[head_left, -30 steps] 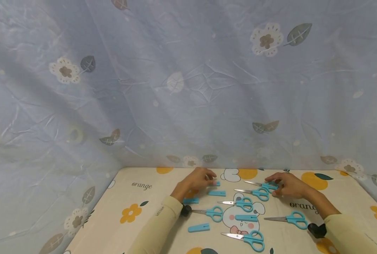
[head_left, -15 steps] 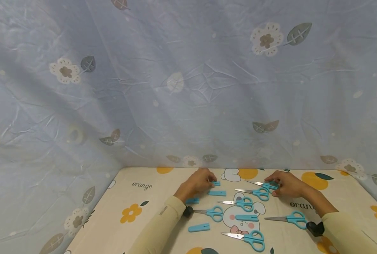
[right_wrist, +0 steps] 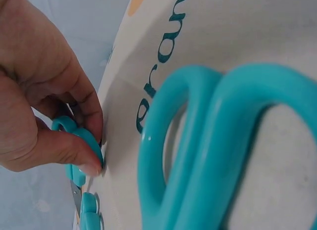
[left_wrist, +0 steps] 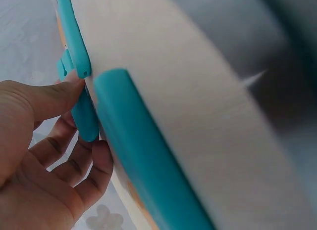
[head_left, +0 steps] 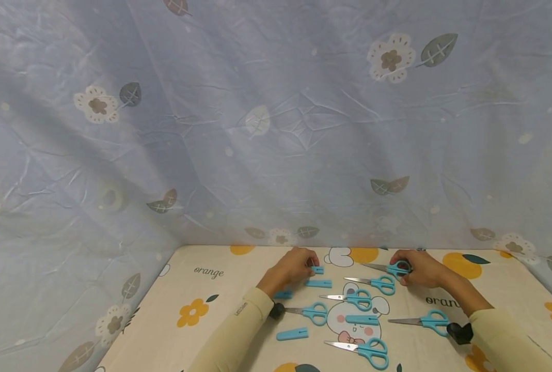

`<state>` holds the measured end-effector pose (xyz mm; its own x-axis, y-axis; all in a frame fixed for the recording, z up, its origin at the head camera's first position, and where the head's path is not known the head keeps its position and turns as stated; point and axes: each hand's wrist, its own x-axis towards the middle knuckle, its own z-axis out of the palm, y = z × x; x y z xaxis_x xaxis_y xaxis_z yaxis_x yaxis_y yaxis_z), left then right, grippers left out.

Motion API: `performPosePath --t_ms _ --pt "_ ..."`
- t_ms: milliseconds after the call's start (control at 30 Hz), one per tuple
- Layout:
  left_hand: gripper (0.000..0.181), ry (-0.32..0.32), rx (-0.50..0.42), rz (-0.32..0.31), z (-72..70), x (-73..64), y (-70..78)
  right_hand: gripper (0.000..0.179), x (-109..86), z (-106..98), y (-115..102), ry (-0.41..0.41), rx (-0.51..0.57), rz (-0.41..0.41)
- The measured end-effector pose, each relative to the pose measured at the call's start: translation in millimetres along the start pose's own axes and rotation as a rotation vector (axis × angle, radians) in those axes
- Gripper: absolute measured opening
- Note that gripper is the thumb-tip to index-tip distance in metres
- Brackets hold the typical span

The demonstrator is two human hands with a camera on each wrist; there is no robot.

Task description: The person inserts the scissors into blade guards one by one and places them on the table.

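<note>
My left hand (head_left: 296, 264) pinches the farthest light-blue scissors cover (head_left: 319, 270) between thumb and fingertips. In the left wrist view, the thumb lies over that cover (left_wrist: 85, 117) and the fingers reach beneath it. Across from it, my right hand (head_left: 423, 269) grips the blue handles of the farthest scissors (head_left: 391, 269), whose blades point left toward the cover. The right wrist view has thumb and fingers around these handles (right_wrist: 88, 141), partly hiding them. Just nearer lie a second pair of scissors (head_left: 372, 282) and a second cover (head_left: 319, 283).
More blue-handled scissors (head_left: 347, 298) lie across the patterned cloth (head_left: 229, 320), one pair (head_left: 422, 321) by the right wrist and another (head_left: 361, 349) at the front. Loose covers (head_left: 292, 334) lie among them, one (head_left: 362, 320) in the middle. A grey-blue curtain (head_left: 276, 181) stands behind.
My left hand's fingers have come down and closed on the far cover. My right hand has closed on the far scissors' handles, and the scissors have shifted slightly right.
</note>
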<state>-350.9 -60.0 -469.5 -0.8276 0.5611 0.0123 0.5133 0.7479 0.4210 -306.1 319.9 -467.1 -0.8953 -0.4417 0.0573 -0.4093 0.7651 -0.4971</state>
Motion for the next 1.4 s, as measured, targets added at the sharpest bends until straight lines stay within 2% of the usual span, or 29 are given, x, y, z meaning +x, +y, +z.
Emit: performPosePath --t_ms 267,533,700,933,1067,1267,1400 --pt "0.015 -0.008 -0.051 0.012 -2.3 0.6 1.3 0.032 1.1 0 1 0.059 -0.015 0.025" --pt "0.017 -0.015 -0.024 0.015 -6.8 -0.2 5.3 0.024 -1.5 -1 0 0.098 -0.019 0.039" --pt "0.02 -0.027 -0.088 -0.029 -9.5 -2.1 7.1 0.022 -4.8 -2 -1 0.103 0.1 0.059" --pt "0.026 -0.019 -0.195 -0.03 -15.3 0.0 4.2 0.028 -5.6 -2 1 0.032 0.381 0.121" --pt "0.024 -0.029 -0.275 -0.04 -18.9 0.7 4.6 0.03 -6.1 -3 1 -0.014 0.478 0.127" --pt "0.022 -0.044 -0.437 -0.073 -21.7 0.2 3.9 0.035 -7.4 -4 -7 -0.066 0.551 0.131" --pt "0.018 -0.064 -0.51 -0.074 -23.7 0.1 4.5 0.036 -7.6 -6 -12 -0.083 0.569 0.131"
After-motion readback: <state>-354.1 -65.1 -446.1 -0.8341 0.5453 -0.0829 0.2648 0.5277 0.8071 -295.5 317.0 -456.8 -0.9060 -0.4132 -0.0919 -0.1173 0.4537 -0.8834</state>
